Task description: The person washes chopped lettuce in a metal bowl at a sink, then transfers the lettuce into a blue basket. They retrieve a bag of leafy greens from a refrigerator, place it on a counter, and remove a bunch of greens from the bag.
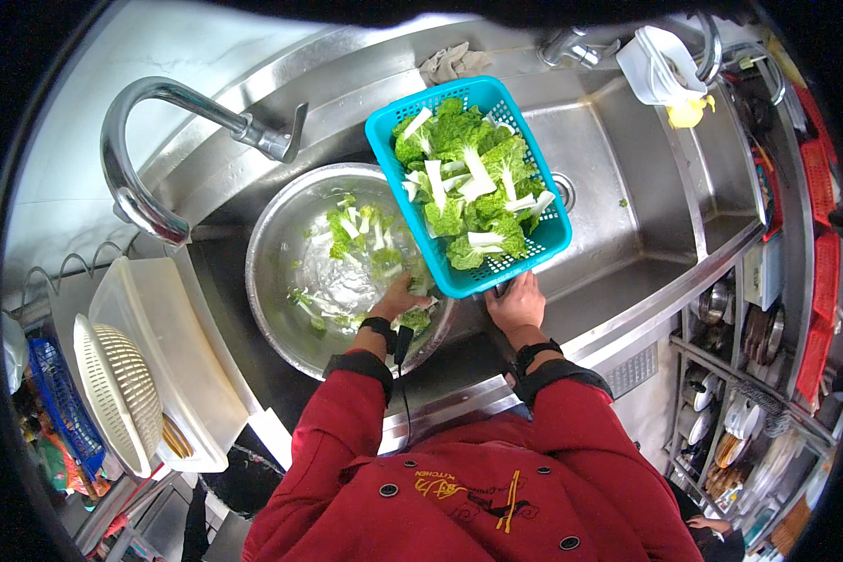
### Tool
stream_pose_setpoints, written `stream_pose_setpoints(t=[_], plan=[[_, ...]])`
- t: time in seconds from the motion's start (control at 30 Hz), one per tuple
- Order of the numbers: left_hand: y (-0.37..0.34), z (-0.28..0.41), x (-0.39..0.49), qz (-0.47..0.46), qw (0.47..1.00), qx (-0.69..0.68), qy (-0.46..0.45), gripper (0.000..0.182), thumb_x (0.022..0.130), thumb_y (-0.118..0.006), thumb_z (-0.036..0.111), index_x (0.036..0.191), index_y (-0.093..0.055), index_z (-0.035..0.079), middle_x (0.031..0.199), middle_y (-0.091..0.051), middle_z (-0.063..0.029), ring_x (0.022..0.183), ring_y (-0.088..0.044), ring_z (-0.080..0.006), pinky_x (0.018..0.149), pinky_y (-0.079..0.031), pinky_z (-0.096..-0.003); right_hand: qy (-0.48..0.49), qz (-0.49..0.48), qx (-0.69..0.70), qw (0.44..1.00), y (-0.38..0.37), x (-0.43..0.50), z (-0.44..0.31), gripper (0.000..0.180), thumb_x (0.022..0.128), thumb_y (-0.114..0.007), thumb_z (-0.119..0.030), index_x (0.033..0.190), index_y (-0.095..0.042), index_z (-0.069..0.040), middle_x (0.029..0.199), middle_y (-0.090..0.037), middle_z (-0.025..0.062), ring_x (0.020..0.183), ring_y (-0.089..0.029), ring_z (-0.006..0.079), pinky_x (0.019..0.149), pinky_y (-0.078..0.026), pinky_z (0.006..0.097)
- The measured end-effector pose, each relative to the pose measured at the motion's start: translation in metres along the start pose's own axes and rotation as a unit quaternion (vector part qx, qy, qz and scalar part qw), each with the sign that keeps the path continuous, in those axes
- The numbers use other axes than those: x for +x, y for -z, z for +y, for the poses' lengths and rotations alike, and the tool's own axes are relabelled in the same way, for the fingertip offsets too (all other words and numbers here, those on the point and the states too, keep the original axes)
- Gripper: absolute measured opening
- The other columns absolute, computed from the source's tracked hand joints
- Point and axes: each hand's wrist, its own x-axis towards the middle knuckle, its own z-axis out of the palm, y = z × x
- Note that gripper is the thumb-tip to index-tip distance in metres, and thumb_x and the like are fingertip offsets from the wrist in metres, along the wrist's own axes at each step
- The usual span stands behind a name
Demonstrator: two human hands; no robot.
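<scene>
My left hand (pixel 397 298) reaches into a round metal basin (pixel 267 316) of water, thumb apart from the index finger. Green and white leaf-vegetable pieces (pixel 351 228) float there, some right beside my fingers. Whether those fingers hold any leaf is unclear. My right hand (pixel 517 303) grips the near rim of a teal plastic basket (pixel 421 235), its fingertips hidden. Cut leaves with white stems (pixel 474 168) fill much of this basket, which sits tilted in view over the basin's right edge.
A curved chrome faucet (pixel 140 95) arches at left. Right of the basket lies a steel sink compartment (pixel 597 175) with a drain. A crumpled cloth (pixel 455 63) rests behind. White plastic containers (pixel 657 63) stand far right; a cream colander (pixel 119 386) leans at left. Another person's hand (pixel 709 524) shows lower right.
</scene>
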Motion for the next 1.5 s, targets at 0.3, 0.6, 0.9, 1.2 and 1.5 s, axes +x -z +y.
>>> stream_pose_setpoints(t=[0.3,0.6,0.9,1.2,1.5], plan=[[0.016,0.000,-0.038,0.130,0.990,-0.037,0.048,0.067,0.064,-0.082,0.018,0.123,-0.056,-0.004,0.096,-0.069,-0.0164,0.086,-0.066,-0.0229,0.076,-0.052,-0.0353,0.003,0.007,0.007,1.000,0.001,0.001,0.001,0.060,0.072,-0.072,-0.033,0.115,-0.043,-0.003,0.104,-0.057,0.0170,0.099,-0.057,0.0378,0.081,-0.050,0.0482],[0.103,0.092,-0.104,0.425,0.896,0.130,-0.022,0.043,0.072,-0.072,0.004,0.113,-0.061,-0.003,0.093,-0.069,-0.0092,0.079,-0.062,-0.0125,0.071,-0.051,-0.0285,0.014,0.017,-0.005,1.000,0.004,0.000,-0.001,0.054,0.070,-0.072,-0.032,0.105,-0.044,-0.002,0.102,-0.055,0.0149,0.099,-0.057,0.0345,0.077,-0.052,0.0456],[0.018,0.276,-0.132,0.304,0.918,0.006,-0.255,0.036,0.077,-0.070,-0.007,0.111,-0.060,0.001,0.098,-0.067,-0.0029,0.088,-0.062,-0.0100,0.075,-0.052,-0.0254,0.000,-0.005,-0.004,1.000,0.005,0.000,-0.002,0.055,0.071,-0.072,-0.033,0.107,-0.044,-0.002,0.104,-0.055,0.0145,0.101,-0.056,0.0339,0.080,-0.051,0.0455],[-0.059,0.325,-0.068,0.211,0.872,0.310,-0.314,0.059,0.080,-0.073,0.027,0.129,-0.050,0.002,0.122,-0.051,-0.0223,0.110,-0.054,-0.0395,0.094,-0.046,-0.0405,-0.009,-0.027,0.001,1.000,0.009,0.001,-0.004,0.057,0.072,-0.072,-0.032,0.110,-0.043,-0.002,0.105,-0.055,0.0152,0.101,-0.056,0.0338,0.081,-0.051,0.0448],[-0.004,0.324,-0.022,0.310,0.891,0.272,-0.191,0.032,0.087,-0.064,0.029,0.105,-0.065,0.003,0.092,-0.067,-0.0201,0.077,-0.066,-0.0366,0.071,-0.052,-0.0411,-0.003,-0.012,0.003,1.000,0.009,0.001,-0.003,0.058,0.071,-0.071,-0.031,0.111,-0.042,-0.002,0.105,-0.055,0.0143,0.101,-0.056,0.0327,0.080,-0.053,0.0443]])
